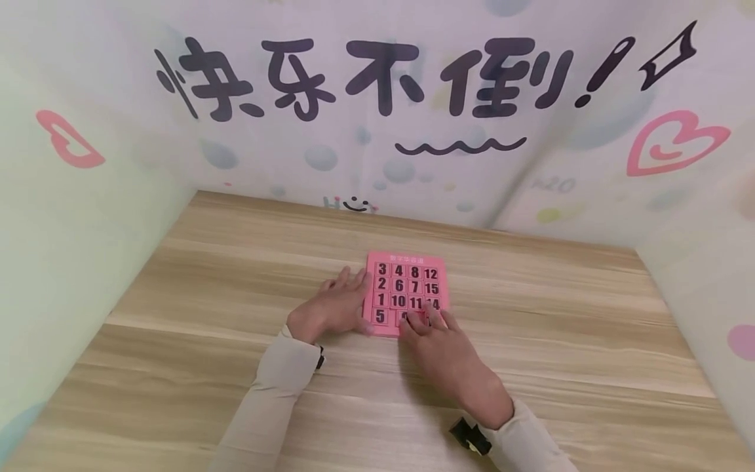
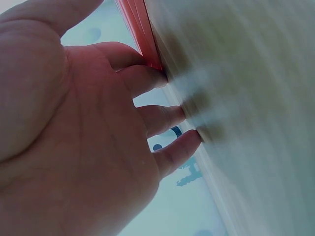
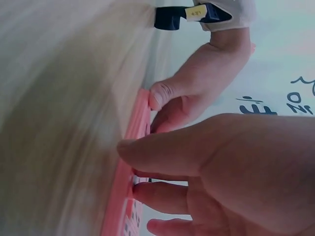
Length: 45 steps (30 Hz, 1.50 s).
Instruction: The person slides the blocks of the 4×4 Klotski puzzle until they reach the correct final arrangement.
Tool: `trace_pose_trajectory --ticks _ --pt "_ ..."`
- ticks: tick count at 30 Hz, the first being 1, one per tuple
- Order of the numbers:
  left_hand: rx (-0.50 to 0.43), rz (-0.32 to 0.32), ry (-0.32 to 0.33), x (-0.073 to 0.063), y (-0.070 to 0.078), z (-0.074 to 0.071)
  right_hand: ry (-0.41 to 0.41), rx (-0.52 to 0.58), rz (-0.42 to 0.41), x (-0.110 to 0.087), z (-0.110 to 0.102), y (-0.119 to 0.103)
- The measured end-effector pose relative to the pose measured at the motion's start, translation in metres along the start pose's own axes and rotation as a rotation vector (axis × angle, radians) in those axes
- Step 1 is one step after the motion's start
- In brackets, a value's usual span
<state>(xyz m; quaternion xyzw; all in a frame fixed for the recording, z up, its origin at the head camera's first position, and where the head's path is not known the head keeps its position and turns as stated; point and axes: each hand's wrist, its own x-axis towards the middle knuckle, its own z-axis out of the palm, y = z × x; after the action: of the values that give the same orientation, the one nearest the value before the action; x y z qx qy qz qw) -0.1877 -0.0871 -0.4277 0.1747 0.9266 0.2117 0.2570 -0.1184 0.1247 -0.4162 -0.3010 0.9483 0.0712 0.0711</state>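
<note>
A pink sliding number puzzle (image 1: 369,295) lies flat on the wooden table, its black-numbered tiles (image 1: 398,286) in rows. My left hand (image 1: 339,308) rests along the puzzle's left side, the thumb by its near left corner. Loosely extended, the left fingers (image 2: 170,152) reach down to the tabletop beside the pink edge. Over the near right part of the board, my right hand (image 1: 445,351) touches the bottom-row tiles with its fingertips and covers some numbers. The right thumb (image 3: 152,150) lies at the near edge of the puzzle. A narrow gap shows right of the 5 tile (image 1: 380,316).
The wood-grain table (image 1: 560,341) extends around the puzzle. Behind it hangs a white printed backdrop (image 1: 366,144) with black characters, and pale side panels (image 1: 71,229) flank the table. Dark wrist straps (image 1: 470,437) sit at both sleeve cuffs.
</note>
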Motion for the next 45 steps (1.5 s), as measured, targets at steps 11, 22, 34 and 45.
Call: trace_pose_trajectory --ticks 11,22,34,45 --pt "0.015 0.018 0.017 0.000 -0.002 0.001 0.042 0.029 -0.001 0.007 0.009 -0.007" --pt "0.019 0.008 0.009 0.000 -0.004 0.001 0.043 0.042 -0.013 0.008 0.007 -0.003" --pt "0.020 0.007 0.000 0.003 -0.005 0.001 0.021 0.053 0.053 0.012 0.007 0.025" --pt "0.014 0.001 -0.003 0.002 -0.004 0.000 0.015 0.069 0.061 0.013 0.007 0.025"
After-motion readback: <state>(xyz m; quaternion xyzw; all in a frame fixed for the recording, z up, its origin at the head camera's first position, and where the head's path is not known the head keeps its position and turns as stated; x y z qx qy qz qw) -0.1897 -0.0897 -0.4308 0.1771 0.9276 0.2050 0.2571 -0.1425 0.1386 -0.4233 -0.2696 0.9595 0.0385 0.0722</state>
